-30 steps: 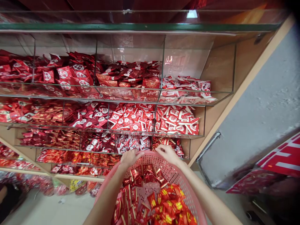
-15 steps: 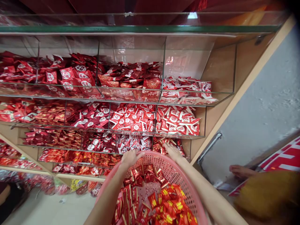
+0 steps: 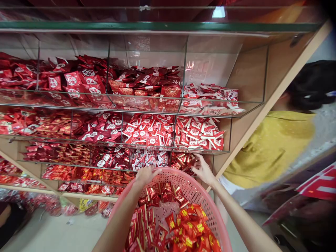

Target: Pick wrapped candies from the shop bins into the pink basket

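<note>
My left hand (image 3: 146, 175) grips the far rim of a pink plastic basket (image 3: 195, 196), fingers wrapped over the edge. The basket holds several red and gold wrapped candies (image 3: 178, 227). My right hand (image 3: 202, 170) reaches past the basket's rim into the rightmost glass bin of the third shelf, fingers spread and touching red and gold candy packets (image 3: 183, 159) there. I cannot see any packet held in it.
Tiered glass shelves (image 3: 168, 113) with dividers hold piles of red candy packets. A wooden side panel (image 3: 252, 133) slopes on the right. A person in a yellow shirt (image 3: 270, 147) bends beside it. Red and white packaging (image 3: 320, 182) lies at the right.
My right hand has moved from the basket rim out to the right and into the shelf bin. A person in yellow has come into view at the right.
</note>
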Action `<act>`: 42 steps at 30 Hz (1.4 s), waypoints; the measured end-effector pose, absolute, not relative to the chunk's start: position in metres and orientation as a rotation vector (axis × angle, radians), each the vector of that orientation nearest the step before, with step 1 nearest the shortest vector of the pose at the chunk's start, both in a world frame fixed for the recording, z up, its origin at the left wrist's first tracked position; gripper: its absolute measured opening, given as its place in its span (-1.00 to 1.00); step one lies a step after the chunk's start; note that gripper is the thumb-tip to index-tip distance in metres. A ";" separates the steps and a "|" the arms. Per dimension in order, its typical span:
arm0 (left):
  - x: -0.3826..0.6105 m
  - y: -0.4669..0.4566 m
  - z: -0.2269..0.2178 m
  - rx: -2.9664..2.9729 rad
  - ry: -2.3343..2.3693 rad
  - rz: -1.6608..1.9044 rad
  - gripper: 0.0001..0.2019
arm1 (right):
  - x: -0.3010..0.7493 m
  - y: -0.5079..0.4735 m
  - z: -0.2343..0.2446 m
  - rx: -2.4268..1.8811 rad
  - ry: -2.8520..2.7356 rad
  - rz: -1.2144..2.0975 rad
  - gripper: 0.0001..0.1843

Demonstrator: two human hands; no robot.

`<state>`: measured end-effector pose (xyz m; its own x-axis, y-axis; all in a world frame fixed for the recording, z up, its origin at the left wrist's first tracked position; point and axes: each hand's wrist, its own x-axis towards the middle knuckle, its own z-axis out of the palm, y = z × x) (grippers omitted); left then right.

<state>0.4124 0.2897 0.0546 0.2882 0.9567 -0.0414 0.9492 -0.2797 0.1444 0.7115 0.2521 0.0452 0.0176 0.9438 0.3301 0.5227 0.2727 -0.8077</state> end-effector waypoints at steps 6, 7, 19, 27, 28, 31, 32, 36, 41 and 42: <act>0.413 0.289 0.055 2.407 1.791 0.077 -0.22 | 0.684 0.225 0.068 -1.152 -1.420 0.818 -0.42; 0.413 0.289 0.056 2.407 1.791 0.072 -0.22 | 0.679 0.221 0.072 -1.140 -1.366 0.889 -0.41; 0.415 0.288 0.057 2.383 1.815 0.014 -0.25 | 0.631 0.212 0.082 -0.793 -0.705 1.781 -0.60; 0.414 0.289 0.056 2.391 1.796 0.018 -0.24 | 0.612 0.203 0.053 -1.058 -0.625 1.789 -0.71; 0.414 0.290 0.055 2.391 1.794 0.015 -0.25 | 0.612 0.203 0.052 -1.069 -0.586 1.797 -0.72; 0.413 0.291 0.054 2.394 1.792 0.011 -0.26 | 0.614 0.203 0.051 -1.053 -0.483 1.847 -0.72; 0.413 0.291 0.054 2.400 1.787 0.014 -0.25 | 0.615 0.203 0.050 -1.044 -0.460 1.864 -0.71; 0.413 0.290 0.055 2.408 1.792 0.018 -0.25 | 0.616 0.200 0.046 -1.046 -0.501 1.955 -0.65; 0.414 0.289 0.057 2.418 1.788 0.012 -0.26 | 0.613 0.193 0.040 -1.240 -0.658 1.888 -0.51; 0.414 0.289 0.057 2.419 1.786 0.016 -0.26 | 0.612 0.191 0.039 -1.271 -0.660 1.856 -0.49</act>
<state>0.4140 0.2888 0.0569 0.2974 0.9521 -0.0713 0.9507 -0.2885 0.1140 0.6119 0.1914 0.0393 -0.1992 0.8259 -0.5275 -0.3069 -0.5638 -0.7668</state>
